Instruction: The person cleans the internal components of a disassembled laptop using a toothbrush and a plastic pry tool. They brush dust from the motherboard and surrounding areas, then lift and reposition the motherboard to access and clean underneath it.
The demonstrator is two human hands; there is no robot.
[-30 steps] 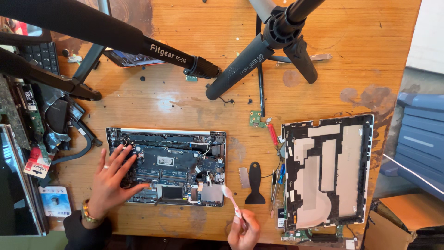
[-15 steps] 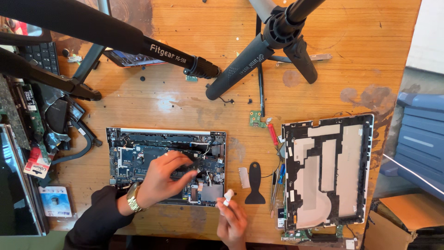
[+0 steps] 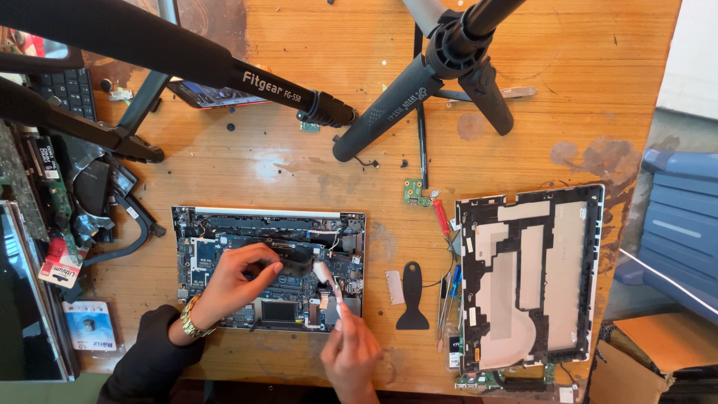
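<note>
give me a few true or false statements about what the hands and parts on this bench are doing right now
1. The left hand rests on the opened laptop base. True.
2. The right hand holds a screwdriver with a red handle. False: it holds a slim white tool; the red-handled screwdriver lies on the table.
3. The black spudger lies between the laptop base and the removed bottom cover. True.
4. The bottom cover is fitted onto the laptop base. False: it lies apart, to the right.
5. The small green circuit board is held in the left hand. False: it lies on the wooden table.
</note>
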